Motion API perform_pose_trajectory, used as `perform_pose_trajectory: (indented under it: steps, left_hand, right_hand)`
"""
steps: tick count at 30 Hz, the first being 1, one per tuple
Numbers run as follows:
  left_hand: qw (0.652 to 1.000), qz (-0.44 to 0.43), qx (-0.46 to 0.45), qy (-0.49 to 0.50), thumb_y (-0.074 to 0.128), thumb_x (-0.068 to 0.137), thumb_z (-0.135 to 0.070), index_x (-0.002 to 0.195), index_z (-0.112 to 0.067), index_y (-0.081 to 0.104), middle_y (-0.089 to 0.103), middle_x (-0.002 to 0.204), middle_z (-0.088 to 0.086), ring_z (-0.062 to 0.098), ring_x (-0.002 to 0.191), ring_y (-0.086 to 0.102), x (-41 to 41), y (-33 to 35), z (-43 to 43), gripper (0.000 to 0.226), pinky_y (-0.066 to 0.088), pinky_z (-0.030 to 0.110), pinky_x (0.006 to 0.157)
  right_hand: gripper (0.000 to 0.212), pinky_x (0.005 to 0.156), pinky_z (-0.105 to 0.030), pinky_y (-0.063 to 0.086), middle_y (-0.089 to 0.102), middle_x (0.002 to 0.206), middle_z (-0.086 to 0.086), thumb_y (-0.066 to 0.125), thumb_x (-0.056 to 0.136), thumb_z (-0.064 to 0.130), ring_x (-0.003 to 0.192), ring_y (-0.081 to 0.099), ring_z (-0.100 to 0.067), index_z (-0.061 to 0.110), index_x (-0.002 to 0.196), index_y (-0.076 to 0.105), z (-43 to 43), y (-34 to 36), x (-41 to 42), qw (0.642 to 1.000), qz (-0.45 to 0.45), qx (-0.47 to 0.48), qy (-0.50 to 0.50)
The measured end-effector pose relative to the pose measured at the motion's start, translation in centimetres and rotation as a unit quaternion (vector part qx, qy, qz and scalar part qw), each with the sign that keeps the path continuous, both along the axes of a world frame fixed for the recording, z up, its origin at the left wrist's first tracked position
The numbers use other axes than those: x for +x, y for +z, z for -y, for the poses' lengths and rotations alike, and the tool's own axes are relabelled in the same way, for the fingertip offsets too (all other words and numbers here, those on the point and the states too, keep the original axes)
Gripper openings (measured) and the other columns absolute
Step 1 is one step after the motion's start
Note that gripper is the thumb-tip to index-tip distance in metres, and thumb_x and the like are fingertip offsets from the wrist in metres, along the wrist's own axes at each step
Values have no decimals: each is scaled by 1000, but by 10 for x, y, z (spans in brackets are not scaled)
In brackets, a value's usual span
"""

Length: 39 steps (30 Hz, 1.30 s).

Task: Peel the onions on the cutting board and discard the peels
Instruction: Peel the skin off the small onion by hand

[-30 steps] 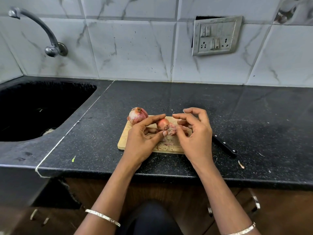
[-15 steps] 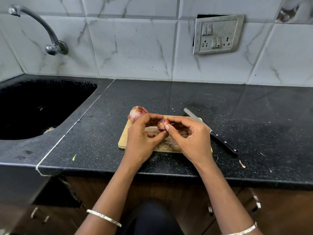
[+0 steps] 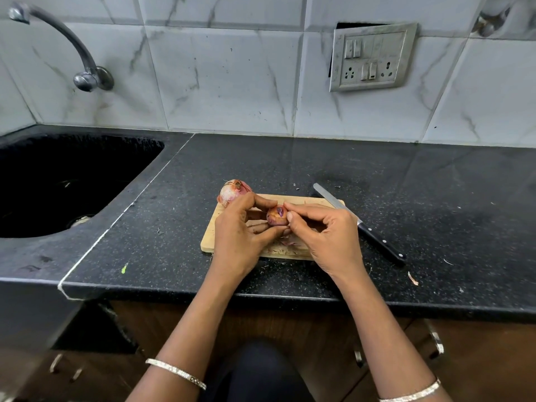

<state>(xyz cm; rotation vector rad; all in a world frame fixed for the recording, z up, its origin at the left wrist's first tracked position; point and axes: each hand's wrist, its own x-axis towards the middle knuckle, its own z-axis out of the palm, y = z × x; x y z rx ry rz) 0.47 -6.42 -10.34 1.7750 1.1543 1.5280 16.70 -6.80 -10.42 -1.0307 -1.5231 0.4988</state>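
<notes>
A small reddish onion [image 3: 277, 216] sits between my two hands above the wooden cutting board [image 3: 209, 238]. My left hand [image 3: 240, 236] grips it with thumb and fingers curled round its left and lower side. My right hand [image 3: 326, 236] pinches at the onion's right side with thumb and forefinger. A larger onion [image 3: 232, 191] in its papery skin lies at the board's far left corner, partly behind my left hand. Loose peel scraps [image 3: 288, 243] lie on the board between my hands.
A black-handled knife [image 3: 359, 223] lies diagonally on the black counter [image 3: 435, 213] just right of the board. A black sink [image 3: 58, 184] with a tap [image 3: 84, 74] is to the left. A peel scrap [image 3: 412, 278] lies near the counter's front edge.
My right hand, which held a torn peel away from the onion a second ago, has moved back in and now pinches the onion's side. My left hand keeps its grip.
</notes>
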Motion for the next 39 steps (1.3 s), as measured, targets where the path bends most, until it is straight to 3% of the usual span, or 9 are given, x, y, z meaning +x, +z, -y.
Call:
perform_pose_trajectory:
  steps: [8,12,17,20,29,34,39]
  left_hand:
    - [999,16,-31,-7,88,70,5,94,-6,66,71,93,-6,-4,85,71,2,1,2,34,59,15,71]
    - [999,15,-37,-2,88,70,5,95,-4,66,71,94,-5,-4,86,71,2,0,2,34,60,17,70]
    - [1000,2,-28,4,91,67,1,95,-5,67,72,94,-7,-9,85,69,1,3,4,37,54,7,70]
    - [1000,-4,-19,13,90,68,1,94,-7,67,71,91,-8,-12,84,68,2,3,4,35,51,4,70]
    - [1000,-3,-22,11,89,69,3,92,-10,67,71,91,-7,-11,82,68,1,3,3,35,51,5,68]
    - [1000,-7,-17,14,93,65,-8,95,-11,71,73,92,-9,-3,86,70,0,1,2,38,54,9,69]
    - [1000,-13,-11,20,91,69,-5,97,-9,71,73,91,-9,-7,85,69,0,1,1,34,51,5,72]
  right_hand:
    - [21,90,-25,57,78,102,0,78,85,4,98,73,-5,7,106,78,-2,-2,1,1000,-1,-10,17]
    - [21,88,-14,53,77,103,1,76,86,2,98,72,-1,7,106,77,0,-2,0,1000,10,-11,18]
    - [26,86,-9,51,77,101,2,70,85,-6,96,70,6,8,106,77,0,-1,0,1000,14,-18,-4]
    - [24,87,-13,53,77,102,3,72,87,-2,97,71,3,8,107,77,0,-1,0,1000,1,-20,1]
    - [23,88,-9,50,75,100,7,77,85,1,98,72,0,7,107,76,1,0,-1,999,-14,-30,27]
    - [21,86,-10,51,76,98,6,73,87,-1,95,71,3,10,105,78,0,-1,1,1000,-3,-30,4]
    - [21,86,-11,51,77,98,6,78,85,2,95,73,-1,9,105,78,0,-1,0,999,-25,-31,17]
